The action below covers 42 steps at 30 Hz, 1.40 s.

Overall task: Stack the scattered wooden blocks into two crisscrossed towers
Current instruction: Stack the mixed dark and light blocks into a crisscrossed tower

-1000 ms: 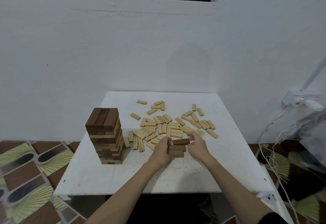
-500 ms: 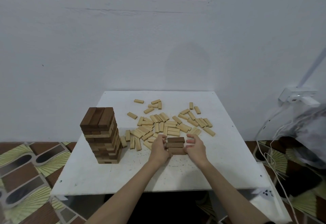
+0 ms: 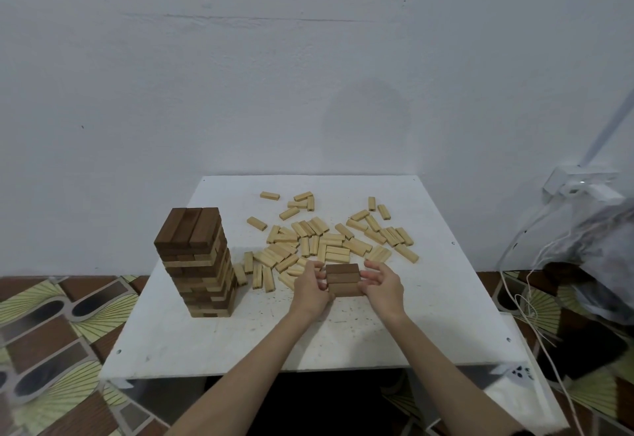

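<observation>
A tall crisscrossed tower (image 3: 197, 260) of dark and light blocks stands on the left of the white table (image 3: 446, 298). Several light wooden blocks (image 3: 326, 243) lie scattered across the table's middle. Just in front of them, three dark blocks (image 3: 343, 279) lie side by side in a flat row. My left hand (image 3: 310, 286) grips the row's left end, thumb behind and fingers in front. My right hand (image 3: 380, 284) hovers at the right end with fingers loosely curved; I cannot tell whether it touches.
A white wall rises right behind the table. On the right, a wall socket (image 3: 579, 183) feeds white cables (image 3: 525, 302) that hang beside a bundle of plastic (image 3: 603, 254). Patterned floor tiles (image 3: 51, 326) show on the left.
The slanted top dark block has been lowered and squared up with the other two. My right hand's fingers have eased slightly off the row's right end.
</observation>
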Each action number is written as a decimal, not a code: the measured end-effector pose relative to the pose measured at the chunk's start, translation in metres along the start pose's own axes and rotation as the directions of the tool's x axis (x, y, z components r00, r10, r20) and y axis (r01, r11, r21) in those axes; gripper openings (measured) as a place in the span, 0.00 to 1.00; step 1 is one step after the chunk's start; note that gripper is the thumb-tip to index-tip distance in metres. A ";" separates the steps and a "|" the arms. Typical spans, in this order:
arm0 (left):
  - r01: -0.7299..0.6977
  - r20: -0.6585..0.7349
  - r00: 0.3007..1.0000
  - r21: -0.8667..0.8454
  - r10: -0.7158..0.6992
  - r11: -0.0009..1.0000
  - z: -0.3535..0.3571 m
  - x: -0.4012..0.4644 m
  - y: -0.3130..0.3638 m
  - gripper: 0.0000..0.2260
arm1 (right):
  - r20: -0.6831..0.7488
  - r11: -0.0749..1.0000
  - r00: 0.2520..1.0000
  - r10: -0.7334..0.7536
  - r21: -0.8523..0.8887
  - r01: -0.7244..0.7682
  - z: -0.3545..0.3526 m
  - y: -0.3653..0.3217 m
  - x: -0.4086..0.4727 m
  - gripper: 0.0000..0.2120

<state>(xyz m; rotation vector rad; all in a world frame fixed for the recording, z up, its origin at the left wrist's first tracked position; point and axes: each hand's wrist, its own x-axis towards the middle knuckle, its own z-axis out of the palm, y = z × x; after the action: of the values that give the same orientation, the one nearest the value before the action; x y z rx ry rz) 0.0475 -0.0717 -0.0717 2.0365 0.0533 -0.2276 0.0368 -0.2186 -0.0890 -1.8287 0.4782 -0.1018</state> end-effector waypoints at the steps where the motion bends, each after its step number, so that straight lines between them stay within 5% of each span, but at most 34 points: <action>1: 0.002 -0.001 1.000 -0.004 -0.002 1.000 -0.001 0.000 -0.001 0.23 | -0.003 1.000 1.000 0.002 0.002 -0.002 0.000 0.001 0.000 0.19; 42: 0.023 -0.034 0.999 -0.066 -0.026 0.998 -0.003 0.002 0.000 0.21 | -0.052 0.998 0.999 0.007 0.055 -0.005 0.003 0.001 -0.004 0.18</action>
<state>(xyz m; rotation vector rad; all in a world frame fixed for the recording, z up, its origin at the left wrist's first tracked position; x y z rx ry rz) 0.0495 -0.0693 -0.0706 1.9749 0.1063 -0.2033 0.0340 -0.2147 -0.0907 -1.7738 0.5127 -0.1575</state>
